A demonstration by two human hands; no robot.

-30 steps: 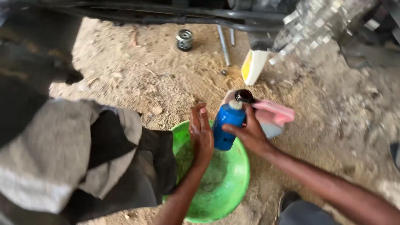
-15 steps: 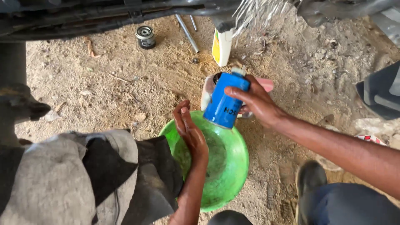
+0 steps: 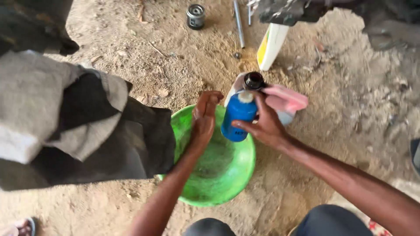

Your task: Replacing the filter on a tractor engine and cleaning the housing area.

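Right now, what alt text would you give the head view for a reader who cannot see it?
The right hand grips a blue cylindrical canister above a green plastic basin on sandy ground, while the open left hand hovers beside it. Behind the canister stand a dark-capped jug with a pink rag, a white bottle and a small metal can.

- The right hand [image 3: 262, 126] covers the lower right side of the blue canister [image 3: 238, 116]; its printed marking is too blurred to tell
- The green basin [image 3: 223, 175] has its left rim hidden under the dark cloth [image 3: 87, 126]
- The white bottle [image 3: 271, 46] is cut off above by a dark object
- A sandalled foot [image 3: 19, 227] is cropped at the bottom left corner
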